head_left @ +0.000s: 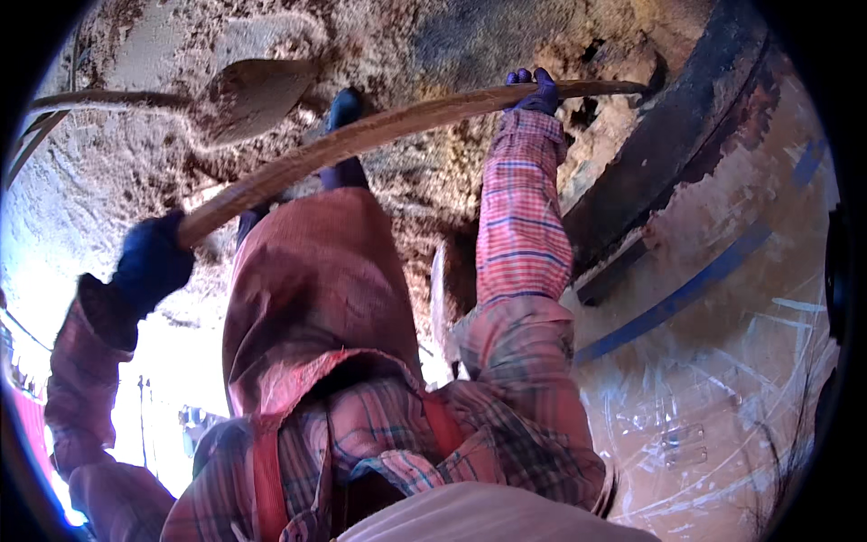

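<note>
A long wooden tool handle [361,135] slants across in front of me, from low on the left up to the far right. My left hand [155,264], in a dark blue glove, is closed around its near left end. Further along, my gloved right hand [539,94] grips the shaft with the arm stretched forward. The handle's far end meets lumpy brown material at the right; what tool head it carries, I cannot make out. The handle passes above my reddish-brown apron [316,280] and my dark shoe [344,108].
On the rough, crumbly ground [433,172] at the far left lies a shovel [257,98], its blade dirt-covered. A dark curved band [646,154] runs along the right, beside a scratched tan surface [695,397] with blue stripes. Bright light washes out the left.
</note>
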Demonstrator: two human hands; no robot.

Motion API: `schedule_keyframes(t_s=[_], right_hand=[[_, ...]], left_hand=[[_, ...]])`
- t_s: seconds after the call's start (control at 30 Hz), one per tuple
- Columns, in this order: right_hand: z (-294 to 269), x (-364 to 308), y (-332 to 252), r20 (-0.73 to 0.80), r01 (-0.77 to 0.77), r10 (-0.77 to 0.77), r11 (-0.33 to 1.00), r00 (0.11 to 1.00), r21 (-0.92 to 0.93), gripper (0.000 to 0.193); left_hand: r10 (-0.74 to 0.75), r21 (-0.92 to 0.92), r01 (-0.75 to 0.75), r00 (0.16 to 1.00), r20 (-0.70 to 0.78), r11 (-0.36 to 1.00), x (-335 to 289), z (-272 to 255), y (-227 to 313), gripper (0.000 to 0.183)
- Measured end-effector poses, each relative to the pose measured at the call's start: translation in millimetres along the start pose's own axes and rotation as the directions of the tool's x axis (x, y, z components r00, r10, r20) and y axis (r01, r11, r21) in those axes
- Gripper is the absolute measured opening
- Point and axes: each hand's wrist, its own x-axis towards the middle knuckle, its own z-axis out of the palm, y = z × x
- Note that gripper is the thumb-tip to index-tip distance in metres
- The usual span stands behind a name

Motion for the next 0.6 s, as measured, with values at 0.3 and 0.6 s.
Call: schedule_keyframes(t_s=[0.3,0.6], right_hand=[[-75,-78,106,-0.001,-0.221,0.223,0.966,0.975,-0.136,0.021],[-101,-225,284,0.182,-0.412,0.402,0.911,0.897,0.018,0.017]], left_hand=[[-0.329,-0.149,0.422,0.845,0.422,0.894,-155,41,-43,0.023],[-0.192,0.267,0.21,0.977,-0.092,0.941,-256,117,-269,0.008]])
